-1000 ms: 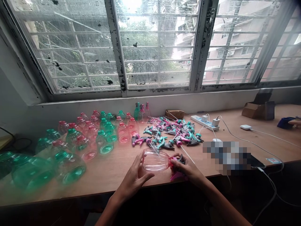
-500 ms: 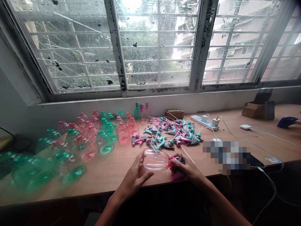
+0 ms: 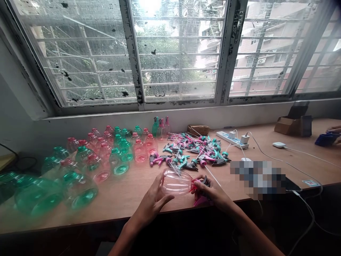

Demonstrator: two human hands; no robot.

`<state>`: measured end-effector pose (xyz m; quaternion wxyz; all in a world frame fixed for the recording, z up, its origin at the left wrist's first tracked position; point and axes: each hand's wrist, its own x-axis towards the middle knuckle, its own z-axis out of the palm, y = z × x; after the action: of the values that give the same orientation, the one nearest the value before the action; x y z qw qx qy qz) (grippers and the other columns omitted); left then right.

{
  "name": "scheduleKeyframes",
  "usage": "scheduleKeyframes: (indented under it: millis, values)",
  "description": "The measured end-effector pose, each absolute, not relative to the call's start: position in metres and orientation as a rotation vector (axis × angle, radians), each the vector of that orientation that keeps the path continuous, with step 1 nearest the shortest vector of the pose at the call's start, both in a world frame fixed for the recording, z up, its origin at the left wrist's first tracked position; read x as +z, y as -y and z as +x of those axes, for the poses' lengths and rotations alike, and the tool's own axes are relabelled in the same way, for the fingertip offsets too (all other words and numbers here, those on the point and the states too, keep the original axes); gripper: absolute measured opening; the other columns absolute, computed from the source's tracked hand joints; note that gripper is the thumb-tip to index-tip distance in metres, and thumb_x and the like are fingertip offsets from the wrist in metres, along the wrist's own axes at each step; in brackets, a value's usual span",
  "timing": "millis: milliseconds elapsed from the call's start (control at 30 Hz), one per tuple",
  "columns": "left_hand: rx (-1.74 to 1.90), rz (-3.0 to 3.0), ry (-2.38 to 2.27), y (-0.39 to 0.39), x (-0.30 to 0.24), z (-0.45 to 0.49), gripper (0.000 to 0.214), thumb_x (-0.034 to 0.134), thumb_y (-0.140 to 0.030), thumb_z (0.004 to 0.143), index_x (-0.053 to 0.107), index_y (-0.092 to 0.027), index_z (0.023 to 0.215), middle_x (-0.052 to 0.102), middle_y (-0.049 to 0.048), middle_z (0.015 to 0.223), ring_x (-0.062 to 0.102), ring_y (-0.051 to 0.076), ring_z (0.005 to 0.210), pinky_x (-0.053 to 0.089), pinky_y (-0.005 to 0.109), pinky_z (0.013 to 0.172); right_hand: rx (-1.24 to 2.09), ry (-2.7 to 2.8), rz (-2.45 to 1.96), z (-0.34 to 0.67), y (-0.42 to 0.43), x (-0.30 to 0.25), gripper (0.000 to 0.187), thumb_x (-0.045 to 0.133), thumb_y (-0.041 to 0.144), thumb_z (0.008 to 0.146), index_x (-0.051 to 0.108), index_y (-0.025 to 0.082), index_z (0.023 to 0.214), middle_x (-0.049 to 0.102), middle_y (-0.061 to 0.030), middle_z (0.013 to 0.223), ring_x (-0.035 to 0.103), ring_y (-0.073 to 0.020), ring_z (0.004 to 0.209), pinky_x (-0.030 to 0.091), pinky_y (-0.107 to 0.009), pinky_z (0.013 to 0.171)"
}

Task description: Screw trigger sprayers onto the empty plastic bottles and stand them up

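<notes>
A clear pink plastic bottle [image 3: 176, 182] lies on its side just above the table's front edge, neck to the right. My left hand [image 3: 152, 201] cups its base and body with the fingers wrapped round it. My right hand [image 3: 210, 192] is closed on a pink and grey trigger spray head [image 3: 200, 185] that sits at the bottle's neck. Behind them lies a heap of pink, teal and grey spray heads [image 3: 194, 151] with thin dip tubes.
Many empty pink and green bottles [image 3: 106, 153] stand on the wooden table [image 3: 138, 185] at the left. A white power strip [image 3: 231, 138], cables, a cardboard box [image 3: 291, 122] and another person's hand [image 3: 334, 133] at far right. A blurred patch covers something at right.
The bottle and both hands stay in the same spot, with only a slight turn of the bottle. The view has shifted a little downward.
</notes>
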<state>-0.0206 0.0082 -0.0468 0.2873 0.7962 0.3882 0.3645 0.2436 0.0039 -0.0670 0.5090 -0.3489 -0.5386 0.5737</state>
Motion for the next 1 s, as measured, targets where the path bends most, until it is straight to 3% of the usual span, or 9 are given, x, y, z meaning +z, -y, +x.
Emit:
scheduleKeyframes:
  millis: [167, 267, 367, 600, 800, 1000]
  values:
    - [1.019, 2.198, -1.036, -0.012, -0.054, -0.023, 0.074, 0.059, -0.035, 0.095, 0.016, -0.037, 0.155, 0.028, 0.0040, 0.162, 0.029, 0.027, 0.147, 0.026, 0.045, 0.120, 1.425, 1.292, -0.807, 0.244, -0.004, -0.070, 0.033, 0.067, 0.048, 0.089, 0.056, 0.017, 0.089, 0.075, -0.0041, 0.073, 0.069, -0.0172, 0.058, 0.052, -0.029, 0.058]
    - [1.010, 2.198, -1.077, -0.011, -0.053, -0.023, 0.083, 0.067, -0.041, 0.090, 0.017, -0.034, 0.156, 0.032, 0.0074, 0.160, 0.030, 0.030, 0.147, 0.024, 0.048, 0.120, 1.433, 1.268, -0.810, 0.243, -0.004, -0.071, 0.033, 0.068, 0.048, 0.089, 0.055, 0.018, 0.089, 0.075, -0.0034, 0.072, 0.068, -0.0171, 0.057, 0.052, -0.028, 0.058]
    - [1.014, 2.149, -1.087, -0.009, -0.048, -0.023, 0.076, 0.061, -0.045, 0.092, 0.022, -0.030, 0.155, 0.034, 0.0099, 0.159, 0.033, 0.031, 0.145, 0.026, 0.050, 0.119, 1.430, 1.264, -0.815, 0.243, -0.003, -0.071, 0.033, 0.069, 0.049, 0.088, 0.055, 0.019, 0.088, 0.075, -0.0029, 0.071, 0.068, -0.0171, 0.056, 0.051, -0.028, 0.057]
    - [1.071, 2.128, -1.008, -0.008, -0.044, -0.023, 0.067, 0.061, -0.041, 0.093, 0.030, -0.036, 0.152, 0.037, 0.0038, 0.158, 0.031, 0.030, 0.146, 0.026, 0.049, 0.120, 1.445, 1.235, -0.822, 0.242, -0.002, -0.066, 0.035, 0.070, 0.051, 0.086, 0.057, 0.019, 0.086, 0.071, -0.0014, 0.068, 0.066, -0.0175, 0.057, 0.051, -0.031, 0.060]
    - [1.065, 2.014, -0.986, -0.006, -0.043, -0.022, 0.085, 0.069, -0.044, 0.087, 0.020, -0.031, 0.155, 0.031, 0.0095, 0.161, 0.026, 0.033, 0.148, 0.024, 0.052, 0.120, 1.416, 1.309, -0.815, 0.242, -0.001, -0.066, 0.032, 0.069, 0.048, 0.088, 0.058, 0.018, 0.086, 0.071, -0.0017, 0.067, 0.066, -0.0161, 0.058, 0.050, -0.028, 0.059]
    - [1.015, 1.968, -0.937, -0.009, -0.048, -0.025, 0.091, 0.077, -0.041, 0.081, 0.023, -0.036, 0.154, 0.040, 0.0078, 0.156, 0.039, 0.033, 0.142, 0.035, 0.050, 0.115, 1.437, 1.336, -0.834, 0.245, -0.001, -0.066, 0.033, 0.069, 0.049, 0.088, 0.058, 0.017, 0.090, 0.072, -0.0017, 0.067, 0.067, -0.0164, 0.057, 0.052, -0.028, 0.059]
